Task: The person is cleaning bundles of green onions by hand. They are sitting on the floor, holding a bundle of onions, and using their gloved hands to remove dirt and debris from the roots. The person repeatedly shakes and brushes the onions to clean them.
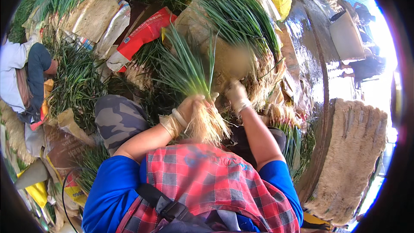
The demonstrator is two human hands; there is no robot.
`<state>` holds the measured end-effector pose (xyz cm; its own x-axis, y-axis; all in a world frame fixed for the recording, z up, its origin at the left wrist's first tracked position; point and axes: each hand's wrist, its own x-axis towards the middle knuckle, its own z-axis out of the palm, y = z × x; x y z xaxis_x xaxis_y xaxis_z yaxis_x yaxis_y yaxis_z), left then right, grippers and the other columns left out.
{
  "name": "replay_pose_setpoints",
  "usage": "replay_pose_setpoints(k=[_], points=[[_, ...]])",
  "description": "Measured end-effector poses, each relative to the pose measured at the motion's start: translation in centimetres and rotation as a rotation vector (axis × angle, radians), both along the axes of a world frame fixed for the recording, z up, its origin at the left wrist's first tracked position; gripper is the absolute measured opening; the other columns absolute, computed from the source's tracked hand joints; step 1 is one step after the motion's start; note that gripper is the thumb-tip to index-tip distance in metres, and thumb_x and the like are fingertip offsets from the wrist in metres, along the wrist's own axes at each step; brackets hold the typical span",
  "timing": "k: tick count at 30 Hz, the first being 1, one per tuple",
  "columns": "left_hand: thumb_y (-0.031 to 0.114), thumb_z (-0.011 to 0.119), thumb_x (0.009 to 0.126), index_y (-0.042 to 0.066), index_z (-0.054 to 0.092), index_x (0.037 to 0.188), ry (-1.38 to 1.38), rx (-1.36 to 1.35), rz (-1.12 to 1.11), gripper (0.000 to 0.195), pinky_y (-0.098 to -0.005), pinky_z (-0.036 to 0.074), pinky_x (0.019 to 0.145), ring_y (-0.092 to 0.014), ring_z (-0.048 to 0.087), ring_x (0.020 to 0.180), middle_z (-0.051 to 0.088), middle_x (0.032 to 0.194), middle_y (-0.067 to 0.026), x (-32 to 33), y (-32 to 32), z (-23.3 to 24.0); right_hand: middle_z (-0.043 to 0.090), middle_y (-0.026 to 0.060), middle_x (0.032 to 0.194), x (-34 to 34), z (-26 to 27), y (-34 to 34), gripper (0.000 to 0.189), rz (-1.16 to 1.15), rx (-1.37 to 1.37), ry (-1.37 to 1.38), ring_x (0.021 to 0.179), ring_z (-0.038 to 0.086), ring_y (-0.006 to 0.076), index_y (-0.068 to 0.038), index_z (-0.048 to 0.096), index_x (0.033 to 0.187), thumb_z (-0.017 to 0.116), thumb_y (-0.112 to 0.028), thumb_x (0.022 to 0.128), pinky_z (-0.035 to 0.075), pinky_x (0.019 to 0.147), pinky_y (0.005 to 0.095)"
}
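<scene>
My left hand (190, 108), in a pale glove with a white bangle at the wrist, grips a bunch of green onions (190, 81) where the leaves meet the stems. Its pale roots (207, 124) hang towards my checked apron. To the right of this bunch is my gloved right hand (236, 94), with its fingers bent and blurred; whether it holds anything cannot be told. Just beyond it lies brown sacking (223, 56), partly blurred. A large pile of green onions (242, 16) rests at the upper right of the sacking, its roots towards me.
A red printed sack (144, 34) lies ahead on the left, loose green leaves (76, 84) beside it. A co-worker (19, 74) sits at far left. Onion bundles (286, 116) lie near my right knee. A long root-covered stack (349, 158) stands beyond the wet floor (299, 35).
</scene>
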<state>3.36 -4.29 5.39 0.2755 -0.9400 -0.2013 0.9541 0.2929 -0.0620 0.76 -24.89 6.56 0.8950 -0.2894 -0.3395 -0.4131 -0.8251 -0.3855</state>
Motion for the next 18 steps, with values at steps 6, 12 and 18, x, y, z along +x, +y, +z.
replay_pose_setpoints(k=[6, 12, 18], points=[[0.015, 0.051, 0.075, 0.004, 0.047, 0.115, -0.017, 0.031, 0.038, 0.041, -0.044, 0.046, 0.08, -0.027, 0.058, 0.081, 0.058, 0.097, -0.0114, -0.1, -0.7, -1.7, 0.06, 0.0131, 0.089, 4.8, 1.3, -8.6, 0.023, -0.149, -0.693, -0.253, 0.083, 0.057, 0.0331, -0.004, 0.052, 0.093, 0.059, -0.017, 0.075, 0.047, 0.069, 0.0401], [0.013, 0.051, 0.076, 0.007, 0.051, 0.111, -0.103, -0.009, 0.086, 0.035, -0.0469, 0.043, 0.083, -0.028, 0.056, 0.089, 0.058, 0.102, -0.0105, 1.0, -0.3, -3.2, 0.06, 0.0121, 0.097, -0.1, -0.9, -5.0, 0.021, 0.209, -0.053, 0.01, 0.088, 0.058, 0.0264, -0.007, 0.06, 0.096, 0.051, -0.01, 0.077, 0.047, 0.077, 0.0329], [0.012, 0.051, 0.076, 0.006, 0.051, 0.111, -0.089, 0.078, 0.16, 0.036, -0.0447, 0.043, 0.085, -0.024, 0.053, 0.097, 0.056, 0.104, -0.0079, 0.7, -0.8, -2.2, 0.06, 0.0058, 0.086, 1.1, -2.1, -8.2, 0.014, 0.054, -0.007, -0.432, 0.065, 0.054, 0.0137, -0.004, 0.058, 0.09, 0.049, -0.013, 0.083, 0.045, 0.056, 0.0228]])
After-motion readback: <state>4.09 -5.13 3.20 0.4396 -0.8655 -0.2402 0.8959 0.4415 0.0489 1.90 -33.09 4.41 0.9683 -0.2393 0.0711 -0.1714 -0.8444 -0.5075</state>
